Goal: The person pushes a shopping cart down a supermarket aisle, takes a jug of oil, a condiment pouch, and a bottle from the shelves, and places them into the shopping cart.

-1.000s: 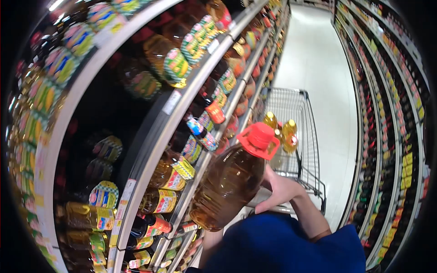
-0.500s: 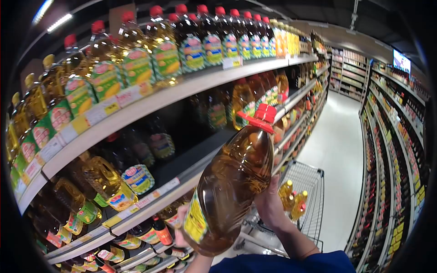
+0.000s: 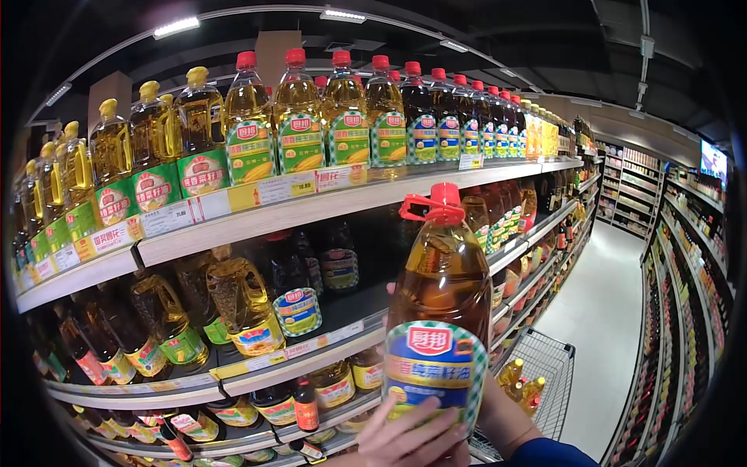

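Observation:
A large oil bottle [image 3: 440, 288] with a red cap and red handle stands nearly upright in front of me, its blue, white and green-checked label facing the camera. My left hand [image 3: 412, 436] is wrapped round its lower front, fingers across the bottom of the label. Behind the bottle's lower right side is my right hand [image 3: 498, 412], holding it there; its fingers are mostly hidden by the bottle.
On the left, a long upper shelf [image 3: 202, 226] bears rows of oil bottles; a middle shelf [image 3: 319, 342] and lower ones hold more. A shopping cart [image 3: 556, 373] with yellow-capped bottles is at the right, beside the aisle [image 3: 599, 296]. Another shelf row lines the far right.
The bottle has turned from tilted to nearly upright, and its label now faces me. My left hand has come round to its front. The view has swung up to the upper shelf.

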Demonstrator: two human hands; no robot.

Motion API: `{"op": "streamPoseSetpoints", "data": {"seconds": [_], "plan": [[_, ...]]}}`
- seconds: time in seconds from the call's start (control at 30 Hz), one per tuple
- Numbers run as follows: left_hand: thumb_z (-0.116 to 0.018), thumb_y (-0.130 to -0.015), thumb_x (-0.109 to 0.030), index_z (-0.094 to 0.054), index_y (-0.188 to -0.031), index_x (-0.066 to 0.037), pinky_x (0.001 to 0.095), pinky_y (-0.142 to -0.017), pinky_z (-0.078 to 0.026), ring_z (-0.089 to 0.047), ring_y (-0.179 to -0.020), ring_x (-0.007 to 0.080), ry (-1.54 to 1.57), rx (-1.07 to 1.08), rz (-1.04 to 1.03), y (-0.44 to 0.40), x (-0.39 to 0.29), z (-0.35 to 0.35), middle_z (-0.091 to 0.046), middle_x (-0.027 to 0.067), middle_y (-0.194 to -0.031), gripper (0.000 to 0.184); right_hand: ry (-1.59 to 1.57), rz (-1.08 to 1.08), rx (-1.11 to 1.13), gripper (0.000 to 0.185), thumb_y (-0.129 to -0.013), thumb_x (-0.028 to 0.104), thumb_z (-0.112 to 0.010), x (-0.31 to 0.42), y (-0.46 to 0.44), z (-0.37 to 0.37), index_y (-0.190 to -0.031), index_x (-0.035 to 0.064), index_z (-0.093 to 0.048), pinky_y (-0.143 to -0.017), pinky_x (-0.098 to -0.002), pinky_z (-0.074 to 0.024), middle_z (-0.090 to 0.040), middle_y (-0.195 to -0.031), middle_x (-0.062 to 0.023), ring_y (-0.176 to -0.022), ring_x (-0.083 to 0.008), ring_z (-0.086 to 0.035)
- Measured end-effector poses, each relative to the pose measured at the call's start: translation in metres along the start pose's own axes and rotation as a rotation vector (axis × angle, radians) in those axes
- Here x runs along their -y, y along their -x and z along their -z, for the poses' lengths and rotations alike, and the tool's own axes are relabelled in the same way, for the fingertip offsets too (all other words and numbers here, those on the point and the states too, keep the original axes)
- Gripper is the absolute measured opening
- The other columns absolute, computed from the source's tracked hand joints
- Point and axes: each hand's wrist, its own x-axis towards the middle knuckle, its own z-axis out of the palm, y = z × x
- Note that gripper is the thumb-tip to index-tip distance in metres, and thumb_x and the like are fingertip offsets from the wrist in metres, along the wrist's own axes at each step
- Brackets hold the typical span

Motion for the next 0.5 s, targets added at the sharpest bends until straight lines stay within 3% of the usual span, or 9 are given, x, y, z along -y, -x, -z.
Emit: {"op": "streamPoseSetpoints", "data": {"seconds": [0.03,0.13,0.2,0.23,0.3,0.4,0.47,0.5], "plan": [[-0.070,-0.069,-0.007,-0.077,-0.089,-0.013,0.0463,-0.090,-0.055,-0.072,-0.092,0.0220,0.022,0.013,0.053,-0.008,-0.009,0.001,-0.074,0.0052,-0.096,0.022,-0.143,-0.079,0.113,0.072,-0.093,0.053,-0.055,-0.009,-0.004,0.007,-0.144,0.0052,-0.038,-0.105,-0.0516,-0.0435,-0.050,-0.138,-0.0191,-0.124,-0.0320,-0.053],[-0.071,-0.070,-0.010,-0.076,-0.090,-0.011,0.0448,-0.088,-0.055,-0.072,-0.092,0.0221,0.003,0.039,0.074,-0.009,-0.007,-0.004,-0.074,0.0055,-0.096,0.021,-0.577,-0.301,0.455,0.095,-0.085,0.049,-0.072,-0.029,-0.019,0.030,-0.154,0.0056,-0.024,-0.110,-0.0623,-0.0381,-0.038,-0.150,-0.0241,-0.135,-0.0380,-0.044],[-0.074,-0.073,-0.017,-0.076,-0.096,-0.011,0.0481,-0.095,-0.050,-0.068,-0.103,0.0242,0.039,0.083,0.085,-0.003,0.001,-0.009,-0.071,0.0078,-0.107,0.024,-0.613,-0.272,0.565,0.095,-0.082,0.046,-0.072,-0.031,-0.023,0.039,-0.154,0.0065,-0.025,-0.109,-0.0658,-0.0357,-0.036,-0.151,-0.0224,-0.135,-0.0388,-0.043],[-0.075,-0.074,-0.021,-0.075,-0.099,-0.011,0.0498,-0.099,-0.047,-0.066,-0.109,0.0253,0.058,0.103,0.091,0.002,0.006,-0.013,-0.070,0.0089,-0.112,0.027,-0.622,-0.254,0.569,0.090,-0.087,0.053,-0.063,-0.031,-0.020,0.040,-0.155,0.0067,-0.024,-0.109,-0.0637,-0.0368,-0.039,-0.149,-0.0211,-0.134,-0.0381,-0.044],[-0.079,-0.077,-0.028,-0.074,-0.106,-0.011,0.0531,-0.107,-0.042,-0.062,-0.119,0.0275,0.097,0.148,0.104,0.006,0.012,-0.020,-0.067,0.0112,-0.124,0.033,-0.421,-0.103,0.295,0.074,-0.098,0.055,-0.047,-0.018,-0.006,0.037,-0.152,0.0060,-0.030,-0.109,-0.0544,-0.0412,-0.049,-0.142,-0.0186,-0.130,-0.0348,-0.050],[-0.092,-0.064,-0.039,-0.035,-0.146,0.001,0.0519,-0.108,-0.037,-0.046,-0.131,0.0423,0.079,0.117,0.417,-0.019,0.013,-0.036,-0.040,0.0261,-0.142,0.109,-0.100,0.186,-0.042,0.062,-0.103,0.051,-0.038,0.008,0.001,0.058,-0.144,0.0048,-0.041,-0.103,-0.0427,-0.0466,-0.057,-0.132,-0.0150,-0.118,-0.0280,-0.058],[-0.097,-0.050,-0.019,-0.011,-0.155,0.003,0.0443,-0.119,-0.024,-0.030,-0.145,0.0352,0.505,0.304,0.755,-0.012,0.037,-0.044,-0.023,0.0198,-0.159,0.137,0.125,0.394,-0.233,0.057,-0.105,0.049,-0.033,0.025,0.007,0.058,-0.137,0.0047,-0.049,-0.097,-0.0370,-0.0495,-0.062,-0.124,-0.0115,-0.107,-0.0229,-0.062],[-0.093,-0.055,-0.011,-0.002,-0.157,0.001,0.0400,-0.118,-0.026,-0.028,-0.146,0.0275,0.727,0.402,0.789,-0.009,0.050,-0.052,-0.019,0.0187,-0.161,0.137,0.241,0.486,-0.319,0.055,-0.106,0.048,-0.031,0.034,0.012,0.052,-0.133,0.0049,-0.053,-0.094,-0.0352,-0.0507,-0.064,-0.121,-0.0095,-0.102,-0.0204,-0.064]]}}
